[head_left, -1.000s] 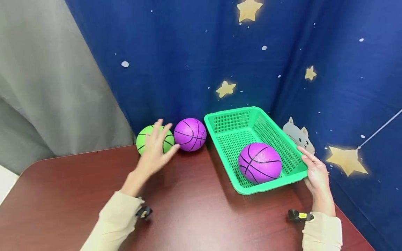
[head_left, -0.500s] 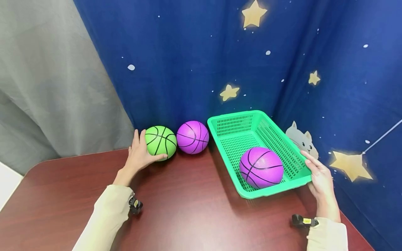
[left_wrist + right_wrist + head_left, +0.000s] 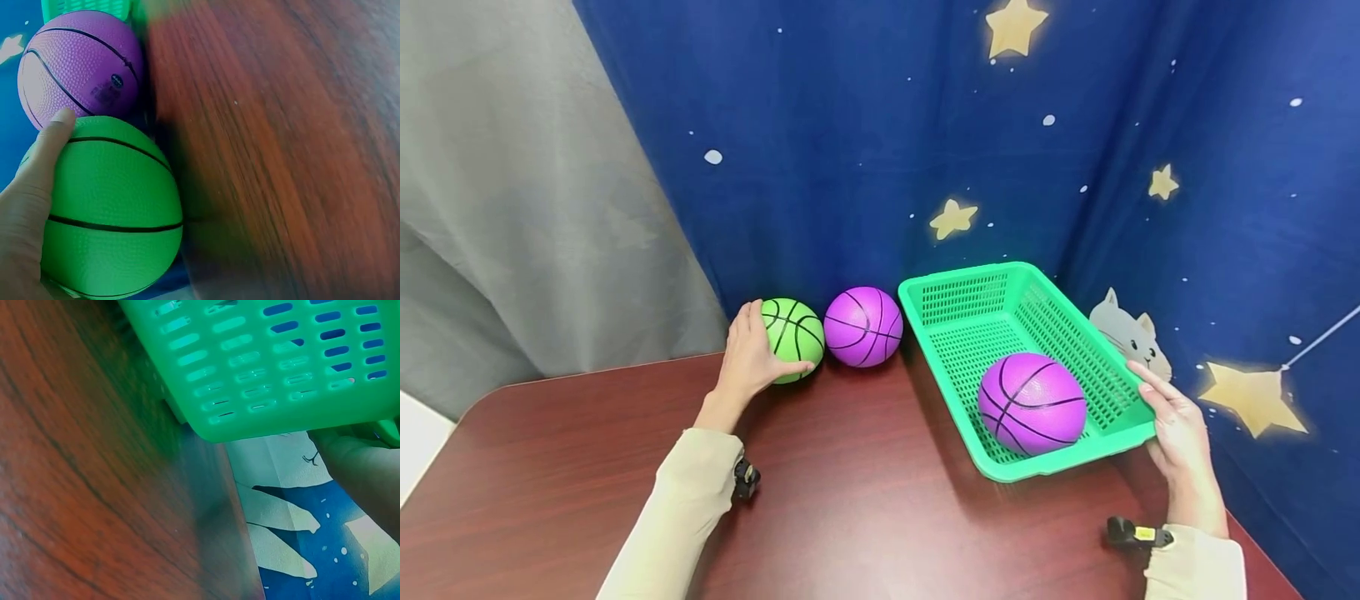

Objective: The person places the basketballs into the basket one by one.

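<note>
The left hand (image 3: 748, 354) is curled round the left side of a green ball (image 3: 796, 340), its thumb across the front. In the left wrist view the thumb lies along the green ball (image 3: 112, 194), close to a purple ball (image 3: 81, 69). That purple ball (image 3: 863, 327) sits just right of the green one. A green basket (image 3: 943, 392) holds another purple ball (image 3: 1033, 404) at its near end. The right hand (image 3: 1180, 429) grips the basket's near right corner; in the right wrist view the basket (image 3: 250, 419) partly hides this hand (image 3: 369, 469).
A dark red wooden table (image 3: 865, 517) lies under everything. Behind it hang a blue curtain (image 3: 820, 167) with stars and a cat figure, and a grey curtain (image 3: 535, 208) at the left. The table's right edge runs beneath the right forearm.
The left hand has come down from above the green ball to its left side and closed round it. The right hand keeps its grip on the basket.
</note>
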Demonstrator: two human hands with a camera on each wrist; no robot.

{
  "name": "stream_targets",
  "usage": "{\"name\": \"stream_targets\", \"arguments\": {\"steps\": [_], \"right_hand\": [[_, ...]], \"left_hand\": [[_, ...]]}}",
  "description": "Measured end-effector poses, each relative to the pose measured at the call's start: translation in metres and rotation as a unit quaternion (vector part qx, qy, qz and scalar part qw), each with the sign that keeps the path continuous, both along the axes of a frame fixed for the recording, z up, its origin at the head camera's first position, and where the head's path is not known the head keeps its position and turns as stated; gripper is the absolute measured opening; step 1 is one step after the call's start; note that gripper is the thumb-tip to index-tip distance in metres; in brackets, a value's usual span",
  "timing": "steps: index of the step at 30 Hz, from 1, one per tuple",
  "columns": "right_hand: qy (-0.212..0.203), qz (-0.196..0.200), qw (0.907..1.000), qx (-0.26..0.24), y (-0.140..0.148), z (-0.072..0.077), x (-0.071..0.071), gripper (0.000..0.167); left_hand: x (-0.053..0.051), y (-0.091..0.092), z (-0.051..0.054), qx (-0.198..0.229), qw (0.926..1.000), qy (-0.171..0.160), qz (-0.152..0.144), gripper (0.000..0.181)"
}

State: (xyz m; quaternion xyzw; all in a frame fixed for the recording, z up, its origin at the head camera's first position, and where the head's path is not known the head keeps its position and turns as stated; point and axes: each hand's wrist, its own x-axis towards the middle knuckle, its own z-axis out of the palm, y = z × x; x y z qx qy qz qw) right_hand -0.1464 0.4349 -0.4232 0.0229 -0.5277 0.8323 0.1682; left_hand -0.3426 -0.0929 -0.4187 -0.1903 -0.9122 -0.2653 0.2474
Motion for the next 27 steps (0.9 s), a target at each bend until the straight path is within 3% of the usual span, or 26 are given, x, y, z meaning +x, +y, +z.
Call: {"name": "stream_targets", "arguments": {"steps": [5, 10, 16, 22, 27], "right_hand": [[-0.003, -0.009, 0.9999, 0.008, 0.007, -0.002, 0.0, 0.032], [0.001, -0.004, 1.0, -0.005, 0.002, 0.0, 0.001, 0.032], [0.004, -0.002, 1.0, 0.001, -0.003, -0.003, 0.0, 0.032], [0.0, -0.009, 0.9999, 0.009, -0.001, 0.0, -0.001, 0.031], [-0.006, -0.009, 0.9999, 0.007, 0.0, 0.001, 0.001, 0.031]], "left_hand": [[0.001, 0.002, 0.005, -0.02, 0.9997, -0.007, -0.015, 0.131], [0.001, 0.0, 0.007, -0.022, 0.9993, -0.008, -0.029, 0.123], [0.007, -0.013, 0.013, 0.01, 0.999, -0.044, -0.004, 0.119], [0.01, -0.02, 0.048, 0.042, 0.9983, -0.036, 0.016, 0.118], [0.018, -0.008, 0.082, 0.096, 0.9946, 0.019, 0.034, 0.116]]}}
